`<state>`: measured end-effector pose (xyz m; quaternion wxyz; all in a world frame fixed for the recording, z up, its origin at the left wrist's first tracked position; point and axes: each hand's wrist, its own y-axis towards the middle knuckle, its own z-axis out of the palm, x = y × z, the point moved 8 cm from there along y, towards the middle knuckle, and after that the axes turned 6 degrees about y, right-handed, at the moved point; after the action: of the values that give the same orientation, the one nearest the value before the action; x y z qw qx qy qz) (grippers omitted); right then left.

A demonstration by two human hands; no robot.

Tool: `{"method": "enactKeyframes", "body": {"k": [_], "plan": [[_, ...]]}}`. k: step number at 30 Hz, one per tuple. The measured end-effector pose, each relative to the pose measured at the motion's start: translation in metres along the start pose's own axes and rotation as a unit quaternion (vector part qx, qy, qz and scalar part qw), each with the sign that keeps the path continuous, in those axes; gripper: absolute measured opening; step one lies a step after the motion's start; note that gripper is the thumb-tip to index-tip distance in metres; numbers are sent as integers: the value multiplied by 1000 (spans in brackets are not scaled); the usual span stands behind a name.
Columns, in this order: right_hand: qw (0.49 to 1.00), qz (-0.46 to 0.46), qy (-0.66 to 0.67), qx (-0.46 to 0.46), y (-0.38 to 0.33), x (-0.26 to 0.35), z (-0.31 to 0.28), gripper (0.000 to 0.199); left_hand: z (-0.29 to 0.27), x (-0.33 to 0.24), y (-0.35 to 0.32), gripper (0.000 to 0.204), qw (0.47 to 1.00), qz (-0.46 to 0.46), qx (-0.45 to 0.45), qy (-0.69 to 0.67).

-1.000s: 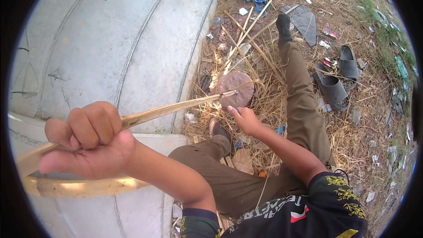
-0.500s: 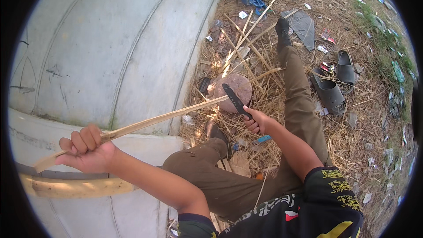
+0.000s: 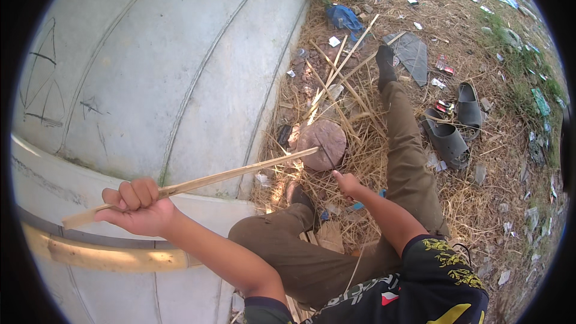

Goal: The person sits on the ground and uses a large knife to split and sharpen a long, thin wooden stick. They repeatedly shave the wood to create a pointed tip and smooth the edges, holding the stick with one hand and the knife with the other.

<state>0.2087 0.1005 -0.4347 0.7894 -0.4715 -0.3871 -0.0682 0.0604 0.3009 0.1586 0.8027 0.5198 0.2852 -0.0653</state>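
My left hand [image 3: 139, 204] is closed around a long, pale wooden strip [image 3: 240, 171], likely split bamboo, near its left end. From there the strip slants up to the right, its far end over a round, pinkish-brown block [image 3: 333, 138] on the ground. My right hand [image 3: 348, 185] grips a knife by its handle, which the fingers mostly hide. The dark knife blade [image 3: 326, 153] shows edge-on as a thin line over the block, just right of the strip's end. Whether blade and strip touch, I cannot tell.
My outstretched legs [image 3: 411, 156] flank the block. Loose wooden strips [image 3: 336, 78] and straw lie beyond it. A grey concrete wall [image 3: 174, 72] rises at left, with a thick bamboo pole [image 3: 114, 256] nearby. Grey sandals [image 3: 447, 135], a blue plastic bag [image 3: 345, 18] and litter lie around.
The knife has turned from showing its broad side to edge-on. The strip's end now stops over the block; a length that reached past the blade no longer lines up with it. The view has shifted slightly.
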Motion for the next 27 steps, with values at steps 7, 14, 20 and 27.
{"method": "enactKeyframes", "body": {"k": [7, 14, 20, 27], "plan": [[939, -281, -199, 8, -76, 90, 59, 59, 4, -4, -6, 55, 998, 9, -18, 54], [907, -260, -295, -151, -46, 41, 28, 61, 2, -15, -16, 57, 991, 21, -108, 83], [988, -46, -104, -107, -36, 25, -14, 57, 41, -8, -19, 56, 995, 12, -46, 85], [899, -406, 152, 63, -277, 257, -3, 42, 102, 2, -28, 60, 992, -14, -11, 127]]}}
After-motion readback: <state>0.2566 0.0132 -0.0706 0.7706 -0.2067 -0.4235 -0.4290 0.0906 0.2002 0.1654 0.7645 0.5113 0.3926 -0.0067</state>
